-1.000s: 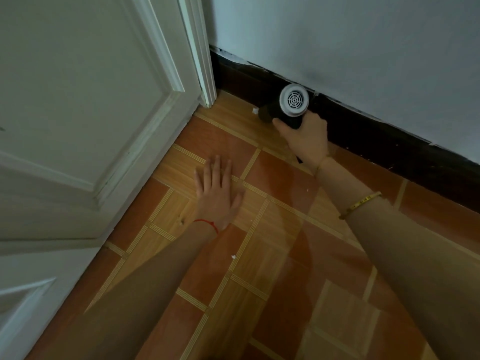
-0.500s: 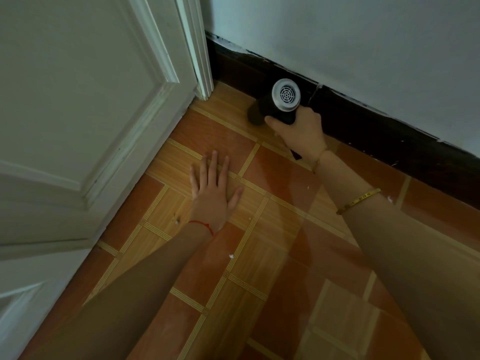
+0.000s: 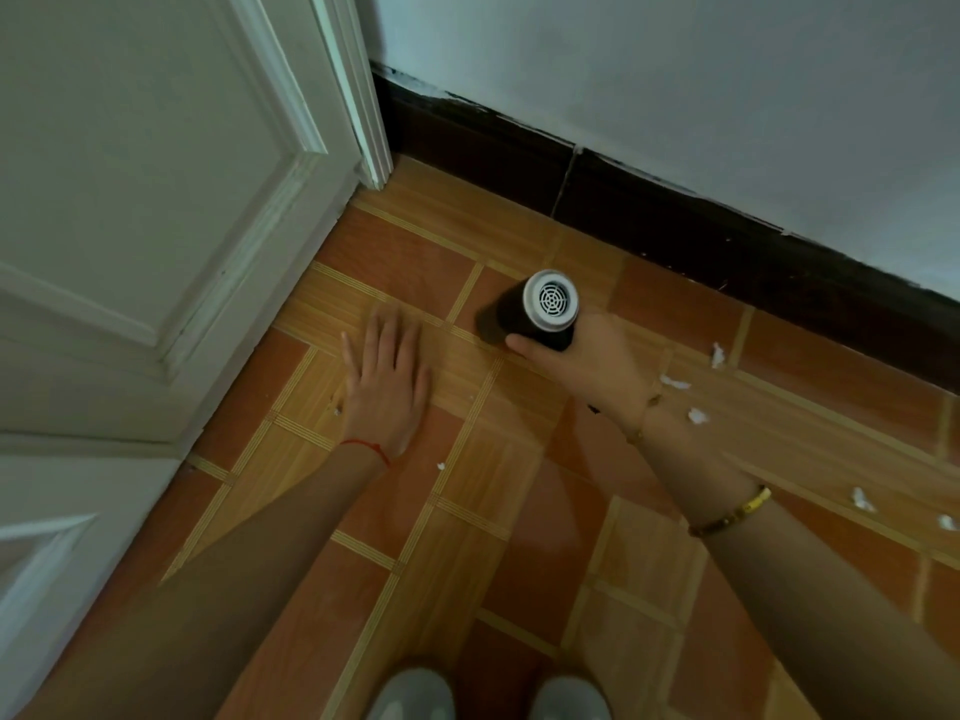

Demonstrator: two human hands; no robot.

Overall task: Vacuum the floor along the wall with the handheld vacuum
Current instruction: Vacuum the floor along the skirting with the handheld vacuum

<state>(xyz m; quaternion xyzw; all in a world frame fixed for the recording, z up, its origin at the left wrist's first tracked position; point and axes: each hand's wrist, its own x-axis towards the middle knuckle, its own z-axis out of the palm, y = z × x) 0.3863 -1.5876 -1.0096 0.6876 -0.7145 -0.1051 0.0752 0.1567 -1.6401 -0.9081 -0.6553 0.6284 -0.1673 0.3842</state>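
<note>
The handheld vacuum [image 3: 537,311] is a short black cylinder with a white vented end cap facing up. My right hand [image 3: 592,363] is shut around its lower body and holds it over the orange tiled floor [image 3: 483,491], a little out from the dark baseboard [image 3: 649,200] under the pale wall [image 3: 675,85]. Its nozzle end points down and left and is hidden. My left hand [image 3: 387,379] lies flat on the tiles with fingers spread, just left of the vacuum. Several white scraps [image 3: 696,415] lie on the floor right of my right wrist.
A white panelled door [image 3: 145,200] stands at the left, its frame [image 3: 363,122] meeting the baseboard in the corner. More white scraps [image 3: 862,498] lie at the far right and one small scrap [image 3: 440,466] near my left wrist. My two grey shoes [image 3: 415,693] show at the bottom edge.
My right hand has drawn the vacuum back from the baseboard near the corner, out onto the open tiles. The view has pulled back, showing scraps at the right. My left hand stays flat.
</note>
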